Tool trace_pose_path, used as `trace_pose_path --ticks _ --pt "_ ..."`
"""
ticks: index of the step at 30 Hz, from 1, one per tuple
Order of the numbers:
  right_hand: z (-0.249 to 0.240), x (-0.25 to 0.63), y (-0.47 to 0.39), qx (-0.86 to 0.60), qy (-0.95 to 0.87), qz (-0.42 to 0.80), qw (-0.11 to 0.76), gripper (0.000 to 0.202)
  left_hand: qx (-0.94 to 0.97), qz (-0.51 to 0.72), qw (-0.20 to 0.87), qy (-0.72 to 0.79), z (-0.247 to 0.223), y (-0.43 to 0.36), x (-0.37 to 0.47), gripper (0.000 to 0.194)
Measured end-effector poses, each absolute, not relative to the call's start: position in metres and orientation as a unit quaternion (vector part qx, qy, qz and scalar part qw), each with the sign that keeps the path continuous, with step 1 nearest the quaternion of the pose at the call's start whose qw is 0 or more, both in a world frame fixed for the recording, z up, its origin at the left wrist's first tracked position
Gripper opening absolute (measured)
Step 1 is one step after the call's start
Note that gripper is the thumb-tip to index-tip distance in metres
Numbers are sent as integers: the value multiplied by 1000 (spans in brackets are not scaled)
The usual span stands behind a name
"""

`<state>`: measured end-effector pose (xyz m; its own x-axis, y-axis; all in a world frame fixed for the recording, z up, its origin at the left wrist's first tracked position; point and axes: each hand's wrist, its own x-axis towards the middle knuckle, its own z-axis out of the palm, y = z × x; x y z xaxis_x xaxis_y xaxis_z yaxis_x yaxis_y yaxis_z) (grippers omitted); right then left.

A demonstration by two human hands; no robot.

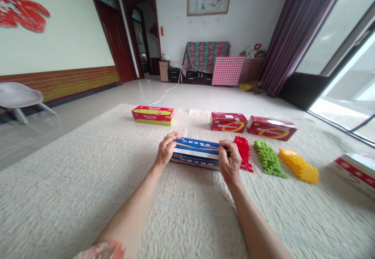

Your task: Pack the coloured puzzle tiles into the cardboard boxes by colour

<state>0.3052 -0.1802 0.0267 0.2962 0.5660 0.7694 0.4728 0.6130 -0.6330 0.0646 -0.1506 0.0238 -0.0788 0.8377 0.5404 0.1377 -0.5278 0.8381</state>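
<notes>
A long blue box [195, 155] with white lettering lies in front of me on the cream quilted cover. Its lid is slightly raised, with a white strip and a dark gap along the near side. My left hand [167, 149] grips the left end of the lid, fingers on top and thumb at the near edge. At the right end my right hand [230, 158] pinches the lid with bent fingers. Just right of that hand lie red plastic pieces [243, 153], then green pieces [269, 158] and yellow pieces [299, 165]. What the box holds is hidden.
Beyond the blue box stand a red-and-yellow box [153, 115] at left and two dark red boxes [228, 122] [272, 128] at right. A red-and-white box [356, 173] sits at the right edge. A white chair [20, 96] stands at far left.
</notes>
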Motion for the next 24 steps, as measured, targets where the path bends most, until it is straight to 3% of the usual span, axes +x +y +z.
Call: trace_pose_path --ticks 7,15,24 --pt "25 310 -180 -421 -630 86 647 14 650 597 227 412 23 -146 59 23" --pt "29 320 -186 -418 -658 177 601 39 648 606 211 411 21 -143 59 23" --pt "30 320 -188 -454 -634 197 595 40 641 616 207 409 21 -144 60 22"
